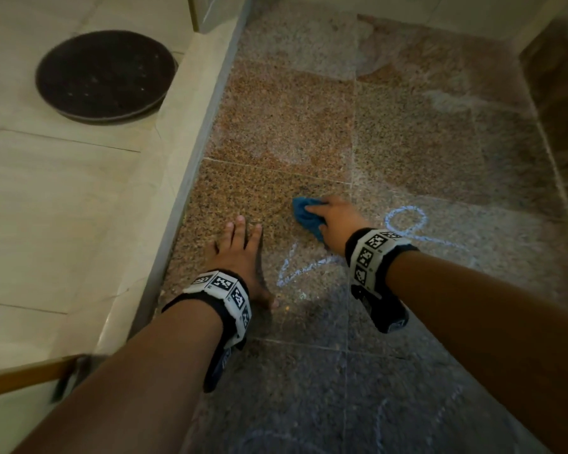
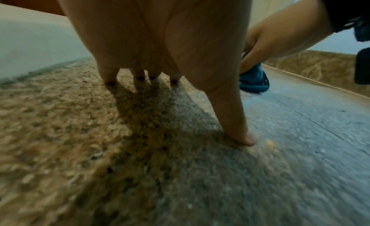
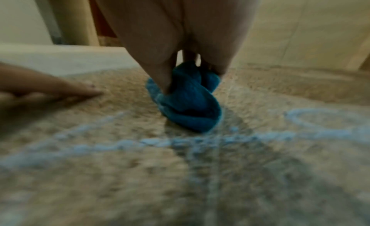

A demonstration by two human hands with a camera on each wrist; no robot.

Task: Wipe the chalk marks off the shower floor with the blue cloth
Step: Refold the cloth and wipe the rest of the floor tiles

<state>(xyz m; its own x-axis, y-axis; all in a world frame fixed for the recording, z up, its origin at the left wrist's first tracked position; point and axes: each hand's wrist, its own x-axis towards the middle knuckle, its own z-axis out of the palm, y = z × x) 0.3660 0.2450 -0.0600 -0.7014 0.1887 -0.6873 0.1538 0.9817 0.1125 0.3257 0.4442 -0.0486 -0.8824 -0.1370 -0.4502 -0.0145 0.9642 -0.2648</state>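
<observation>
While the left hand [image 1: 240, 253] lies flat, fingers spread, on the shower floor [image 1: 282, 126], the right hand [image 1: 336, 221] grips the bunched blue cloth [image 1: 305, 215] beside chalk marks [image 1: 405, 221].

Speckled brown granite floor [image 1: 286, 113] in large tiles with thin grout lines, dim and shadowed at bottom. Pale stone curb [image 1: 184, 152] along its left edge. Beyond it cream tiles [image 1: 46, 198] with a round dark mat [image 1: 104, 75]. Brown skirting [image 1: 558, 103] at right.
</observation>
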